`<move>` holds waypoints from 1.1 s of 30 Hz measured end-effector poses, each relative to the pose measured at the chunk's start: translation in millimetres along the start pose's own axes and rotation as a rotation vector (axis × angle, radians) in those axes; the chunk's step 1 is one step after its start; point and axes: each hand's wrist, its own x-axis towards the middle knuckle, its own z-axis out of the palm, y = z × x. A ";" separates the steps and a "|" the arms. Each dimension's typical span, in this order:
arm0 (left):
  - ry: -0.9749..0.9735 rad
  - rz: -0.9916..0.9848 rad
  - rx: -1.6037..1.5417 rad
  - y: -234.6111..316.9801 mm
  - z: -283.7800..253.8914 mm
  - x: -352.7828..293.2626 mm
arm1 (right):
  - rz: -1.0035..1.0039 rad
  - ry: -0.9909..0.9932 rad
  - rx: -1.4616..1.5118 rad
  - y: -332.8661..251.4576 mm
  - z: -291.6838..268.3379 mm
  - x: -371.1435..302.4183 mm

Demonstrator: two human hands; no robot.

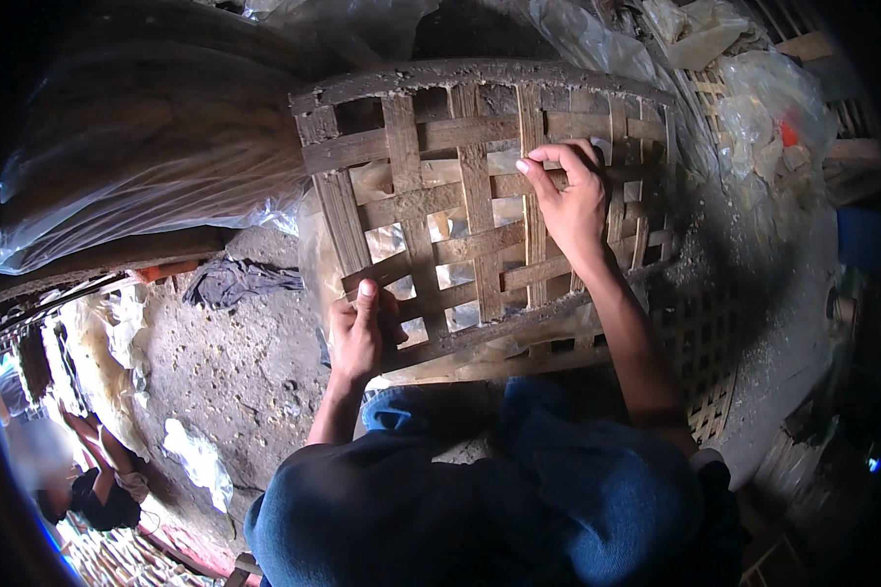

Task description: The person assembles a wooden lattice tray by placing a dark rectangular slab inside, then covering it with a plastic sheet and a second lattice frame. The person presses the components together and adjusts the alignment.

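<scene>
A woven bamboo lattice panel (475,240) with a dark wooden edge leans in front of my knees. Crumbs and pale residue cling to its flat slats. My left hand (358,333) is closed around its lower left edge, thumb on top and fingers curled behind. Over the slats right of centre is my right hand (572,191), its thumb and forefinger brought close together and the other fingers curled in. Whatever lies between those fingertips, if anything, is too small to make out. Behind the lattice, clear plastic sheeting (313,230) shows at the left side.
Large plastic sheeting (137,166) drapes over a bulky shape at upper left. A dark cloth (240,281) and a white plastic scrap (198,462) lie on the crumb-strewn floor (225,382). Another person (93,479) is at lower left. More plastic (768,108) is heaped at upper right.
</scene>
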 end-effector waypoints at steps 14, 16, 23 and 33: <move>0.061 -0.043 -0.033 -4.8 14.3 4.8 | -0.105 -0.210 -0.185 28.8 12.6 -2.7; 0.046 -0.043 -0.036 -6.8 12.5 7.4 | 0.097 -0.271 0.021 41.2 5.2 -4.9; 0.071 -0.067 -0.024 -2.9 -23.5 5.4 | 0.305 0.383 0.325 93.0 -132.7 47.1; 0.035 -0.207 -0.007 -10.8 -93.3 4.7 | 0.726 0.275 -0.218 147.3 -189.2 -32.0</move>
